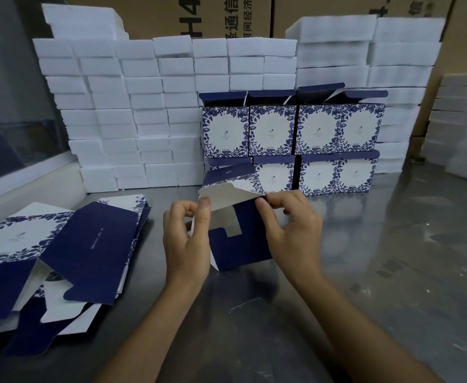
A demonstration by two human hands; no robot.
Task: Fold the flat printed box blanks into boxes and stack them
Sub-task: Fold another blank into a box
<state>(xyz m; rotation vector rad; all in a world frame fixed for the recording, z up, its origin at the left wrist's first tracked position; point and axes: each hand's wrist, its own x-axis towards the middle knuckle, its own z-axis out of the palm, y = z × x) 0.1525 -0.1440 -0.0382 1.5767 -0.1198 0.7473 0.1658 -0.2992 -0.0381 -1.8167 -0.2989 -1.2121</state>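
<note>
At the far left we saw a loose pile of flat box blanks (61, 252) spread on the steel table (378, 258), navy and floral faces mixed. Behind them rose a wall of white foam blocks (121, 114). At the centre, our left hand (186, 241) pinched the white flap of a half-folded navy box (240, 244), thumb up against it, while our right hand (293, 230) gripped the opposite edge with curled fingers. Just beyond stood the folded boxes (293, 131), two rows stacked, lids apparently open, though the lower row was partly hidden. Cardboard cartons (226, 15) stood behind.
</note>
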